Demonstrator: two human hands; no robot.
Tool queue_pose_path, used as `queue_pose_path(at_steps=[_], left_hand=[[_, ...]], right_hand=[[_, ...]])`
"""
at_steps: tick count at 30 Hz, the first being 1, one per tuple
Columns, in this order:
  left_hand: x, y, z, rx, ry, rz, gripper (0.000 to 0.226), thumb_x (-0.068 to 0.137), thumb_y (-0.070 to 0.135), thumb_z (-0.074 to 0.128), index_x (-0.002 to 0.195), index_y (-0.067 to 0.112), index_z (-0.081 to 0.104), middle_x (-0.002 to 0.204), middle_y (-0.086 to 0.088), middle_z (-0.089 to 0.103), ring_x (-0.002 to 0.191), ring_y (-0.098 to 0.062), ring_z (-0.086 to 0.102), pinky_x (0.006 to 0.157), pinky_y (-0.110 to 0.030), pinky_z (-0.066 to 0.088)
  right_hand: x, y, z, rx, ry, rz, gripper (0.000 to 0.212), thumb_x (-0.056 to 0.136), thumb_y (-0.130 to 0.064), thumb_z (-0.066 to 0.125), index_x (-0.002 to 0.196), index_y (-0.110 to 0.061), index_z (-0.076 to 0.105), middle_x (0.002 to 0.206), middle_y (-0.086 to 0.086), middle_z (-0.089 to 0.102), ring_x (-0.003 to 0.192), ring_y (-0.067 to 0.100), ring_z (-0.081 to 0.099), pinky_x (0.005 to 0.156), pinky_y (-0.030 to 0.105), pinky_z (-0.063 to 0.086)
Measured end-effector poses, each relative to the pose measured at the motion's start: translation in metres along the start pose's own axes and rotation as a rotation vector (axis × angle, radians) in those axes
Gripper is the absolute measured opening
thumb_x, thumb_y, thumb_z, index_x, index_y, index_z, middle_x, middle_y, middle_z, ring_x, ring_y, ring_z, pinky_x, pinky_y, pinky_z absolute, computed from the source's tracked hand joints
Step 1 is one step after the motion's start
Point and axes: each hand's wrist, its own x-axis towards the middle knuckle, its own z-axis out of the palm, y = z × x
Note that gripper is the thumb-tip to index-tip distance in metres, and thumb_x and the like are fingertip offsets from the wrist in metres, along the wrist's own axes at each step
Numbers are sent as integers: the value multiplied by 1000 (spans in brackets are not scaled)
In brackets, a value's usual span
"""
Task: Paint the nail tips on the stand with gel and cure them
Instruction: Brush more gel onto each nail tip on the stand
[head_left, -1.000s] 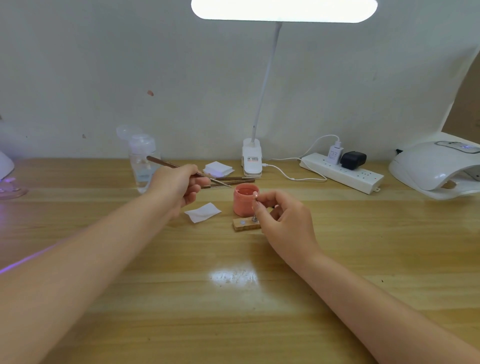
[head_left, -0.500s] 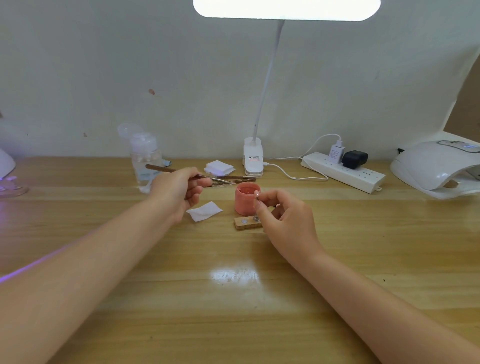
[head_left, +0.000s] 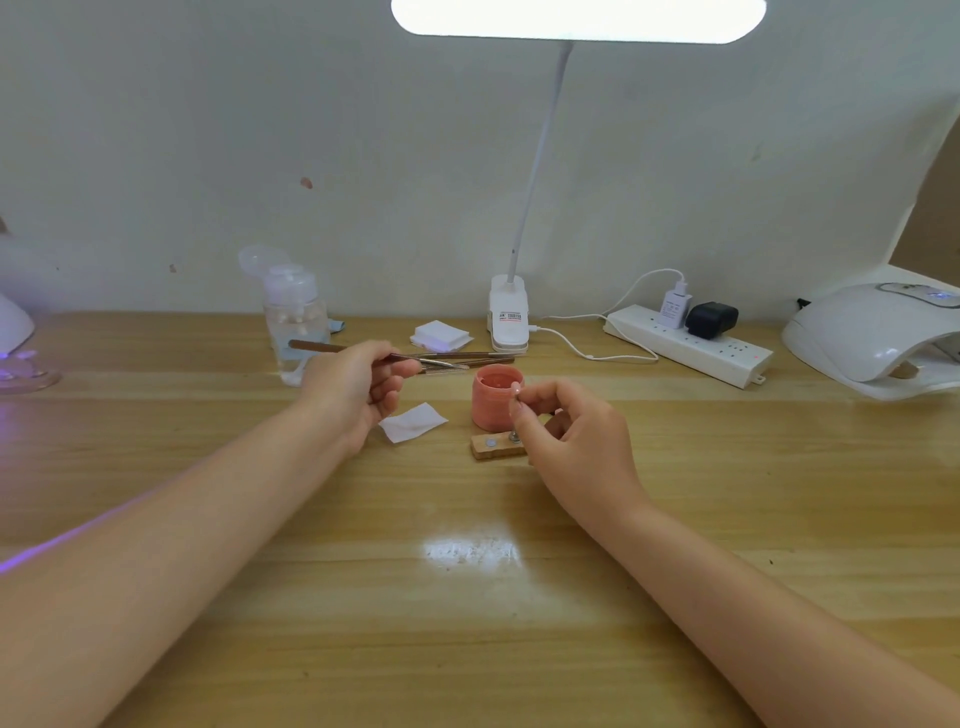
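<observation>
A small pink gel pot (head_left: 492, 397) stands open in the middle of the wooden table (head_left: 467, 597). Just in front of it lies a short wooden stand (head_left: 493, 446) with metal studs. My right hand (head_left: 566, 436) pinches a tiny nail tip (head_left: 516, 387) on its holder, lifted beside the pot's rim, and covers the stand's right end. My left hand (head_left: 358, 387) grips a thin brush (head_left: 363, 352) like a pen, its tip pointing right toward the pot and held a little short of it.
Spare brushes (head_left: 467, 359) lie behind the pot, a white wipe (head_left: 413, 422) to its left, a wipe stack (head_left: 440, 334) behind. A pump bottle (head_left: 293, 317), clip lamp (head_left: 509, 317), power strip (head_left: 685, 343) and white curing lamp (head_left: 872, 338) line the back.
My left hand lowered the brush from a tilted to a nearly level pose. The right hand with the nail tip stayed in place.
</observation>
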Motion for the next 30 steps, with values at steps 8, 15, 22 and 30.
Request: queue_pose_path(at_steps=[8, 15, 22, 30], left_hand=[[-3, -6, 10, 21, -54, -9, 16, 96, 14, 58, 85, 4, 63, 61, -4, 71, 43, -5, 55, 43, -17, 49], [-2, -7, -4, -71, -13, 48, 18, 96, 14, 57, 82, 6, 64, 60, -3, 70, 42, -5, 55, 45, -17, 49], [-5, -8, 2, -44, -129, 44, 18, 95, 16, 59, 81, 7, 67, 66, -4, 72, 49, -6, 58, 48, -18, 52], [-19, -10, -17, -71, -142, 243, 8, 93, 6, 61, 90, 5, 68, 75, -9, 74, 62, -12, 66, 60, -23, 57]], right_hand=[[-1, -1, 0, 3, -5, 11, 4, 88, -17, 67, 91, -19, 69, 76, -13, 66, 52, 4, 50, 56, 20, 42], [0, 0, 0, -2, 2, 15, 5, 87, -17, 68, 89, -22, 68, 74, -14, 65, 51, 3, 50, 55, 17, 41], [-1, 1, 0, -6, 6, 10, 6, 87, -16, 68, 89, -22, 68, 72, -14, 65, 51, 4, 51, 55, 19, 42], [0, 2, 0, -12, 9, -3, 5, 87, -17, 68, 90, -21, 69, 74, -15, 65, 53, 5, 52, 57, 22, 45]])
